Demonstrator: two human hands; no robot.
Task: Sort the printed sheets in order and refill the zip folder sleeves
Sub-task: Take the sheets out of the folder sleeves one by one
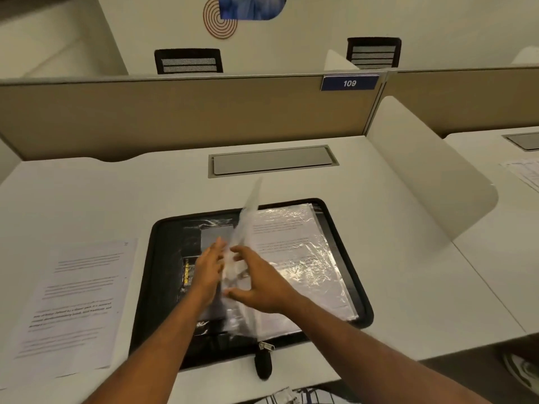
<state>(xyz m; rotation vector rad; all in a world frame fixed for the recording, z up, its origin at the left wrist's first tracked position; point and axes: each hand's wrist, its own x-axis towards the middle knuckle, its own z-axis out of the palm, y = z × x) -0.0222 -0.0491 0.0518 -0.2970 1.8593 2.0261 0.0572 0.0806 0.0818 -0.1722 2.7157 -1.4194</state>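
black zip folder (pixel 148 290), white desk (pixel 116 193)

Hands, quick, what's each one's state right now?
Left hand: open, straight fingers against the upright clear plastic sleeve.
Right hand: fingers curved at that sleeve; grip unclear, blurred.

A single wide-angle view, worn on the person's head, looks forward and steeply down onto the white laminate desk (pixel 87 199). It sits close. Both forearms enter from the bottom edge, and the bare left grip (pixel 208 266) and bare right grip (pixel 259 284) meet near the frame's centre, above the open black zip folder (pixel 163 287). The near desk edge runs along the bottom. Higher up, the view reaches the beige fabric partition panel (pixel 175 118) with its blue number plate (pixel 349 83), and beyond it a black mesh chair back (pixel 188 61). Straight edges bow towards the frame's borders.
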